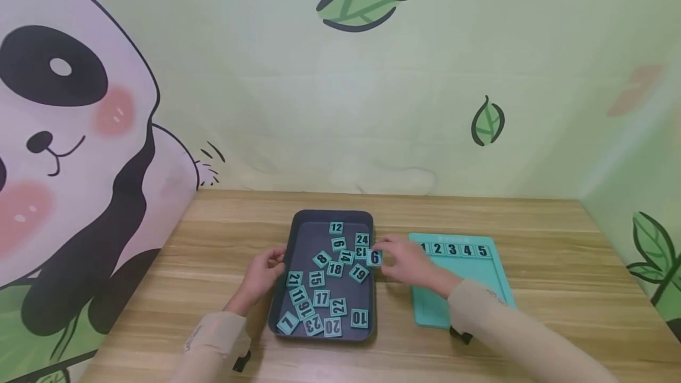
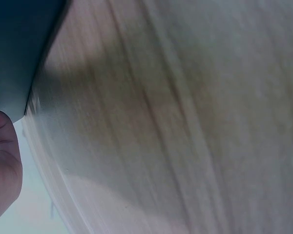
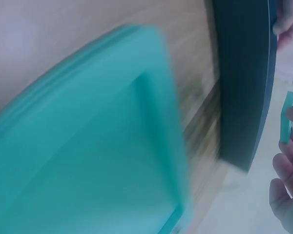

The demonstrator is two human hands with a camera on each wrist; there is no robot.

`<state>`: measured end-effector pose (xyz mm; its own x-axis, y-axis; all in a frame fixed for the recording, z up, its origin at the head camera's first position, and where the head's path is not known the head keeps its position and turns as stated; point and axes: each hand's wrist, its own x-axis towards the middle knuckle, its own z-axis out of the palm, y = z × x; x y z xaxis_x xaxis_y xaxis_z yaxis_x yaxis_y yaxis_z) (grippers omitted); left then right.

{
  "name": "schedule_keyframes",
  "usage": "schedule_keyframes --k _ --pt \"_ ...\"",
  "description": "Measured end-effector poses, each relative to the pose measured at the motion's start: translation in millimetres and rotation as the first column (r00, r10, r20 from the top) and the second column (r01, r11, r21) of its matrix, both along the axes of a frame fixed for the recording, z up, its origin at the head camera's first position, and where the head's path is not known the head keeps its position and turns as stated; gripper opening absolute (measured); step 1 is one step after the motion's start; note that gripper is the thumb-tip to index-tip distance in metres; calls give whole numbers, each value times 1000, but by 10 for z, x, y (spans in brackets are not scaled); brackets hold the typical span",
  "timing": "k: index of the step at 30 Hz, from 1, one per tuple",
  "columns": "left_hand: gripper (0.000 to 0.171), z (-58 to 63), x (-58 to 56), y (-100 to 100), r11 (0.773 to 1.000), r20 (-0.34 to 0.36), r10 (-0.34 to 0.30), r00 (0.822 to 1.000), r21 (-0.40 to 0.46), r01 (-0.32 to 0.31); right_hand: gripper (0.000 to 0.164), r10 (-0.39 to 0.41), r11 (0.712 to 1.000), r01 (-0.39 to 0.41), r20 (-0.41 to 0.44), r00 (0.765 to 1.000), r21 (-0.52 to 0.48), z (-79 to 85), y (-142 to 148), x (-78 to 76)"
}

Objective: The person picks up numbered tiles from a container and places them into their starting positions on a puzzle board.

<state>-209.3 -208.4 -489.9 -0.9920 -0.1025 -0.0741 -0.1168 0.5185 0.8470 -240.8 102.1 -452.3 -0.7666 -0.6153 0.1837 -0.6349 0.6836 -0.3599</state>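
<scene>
The tile with a 6 [image 1: 375, 257] is pinched between the thumb and fingers of the right hand [image 1: 407, 262]. It is seen over the edge of the dark tray [image 1: 300, 244], between two and three o'clock from the tray's middle. In the right wrist view, the tile is seen from its thin side. The tray's wall is touched at nine o'clock by the left hand [image 1: 260, 279]; its fingers are bent, but whether the wall is gripped cannot be told.

Lots of number tiles are scattered flat inside the tray. The 12 [image 1: 336, 227] is found near twelve o'clock, the 24 [image 1: 362, 240] between one and two, the 10 [image 1: 359, 318] between four and five, and the 7 [image 1: 288, 323] near seven.

At three o'clock from the tray, a green board [image 1: 460, 300] is set on the wooden table [image 1: 213, 241], with a gap left between the two. Tiles 1 to 5 [image 1: 452, 249] are lined up along the board's twelve o'clock side, and the 1 is partly hidden by the right hand.

A big panda [image 1: 80, 158] is shown on the wall at ten o'clock from the tray.
</scene>
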Motion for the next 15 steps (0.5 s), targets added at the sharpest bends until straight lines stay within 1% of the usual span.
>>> schedule_keyframes --k 2,4,10,15 --pt "36 -7 0 -8 1000 -13 2 1000 -7 -2 40 -33 999 33 15 999 -2 -9 113 -17" --pt "36 -16 0 -16 1000 -23 2 1000 -12 -2 41 -50 999 50 28 998 -8 -29 221 -36" --pt "36 -39 -14 -23 1000 -25 -5 1000 -6 4 38 -101 995 101 50 994 10 -121 511 -82" --pt "36 -43 -19 -18 1000 -25 -7 1000 -8 7 36 -137 990 135 57 989 33 -207 694 -107"
